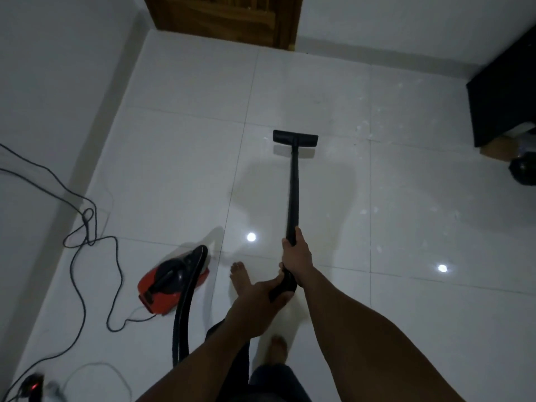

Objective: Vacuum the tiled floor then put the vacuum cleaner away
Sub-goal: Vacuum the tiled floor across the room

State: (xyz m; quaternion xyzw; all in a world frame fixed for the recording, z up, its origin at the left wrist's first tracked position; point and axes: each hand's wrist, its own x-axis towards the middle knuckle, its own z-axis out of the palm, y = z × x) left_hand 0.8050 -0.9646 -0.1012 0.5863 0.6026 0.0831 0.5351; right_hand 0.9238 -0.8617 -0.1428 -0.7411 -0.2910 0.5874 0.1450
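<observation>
Glossy white tiled floor [174,169], thin grey grout grid. Red-and-black vacuum cleaner [165,288], black wand [293,192], black floor head [295,138], black hose [181,329]. Brown wooden door [226,15].

Glossy white tiled floor [406,198] bearing a red vacuum cleaner [162,288], its black floor nozzle [295,138] and a tangled power cord [88,227]

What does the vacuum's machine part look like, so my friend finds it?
On the tiled floor, left side, beside the tangled black cable, sits the vacuum body. A black hose curves from it, and it is the only big red thing.
</observation>
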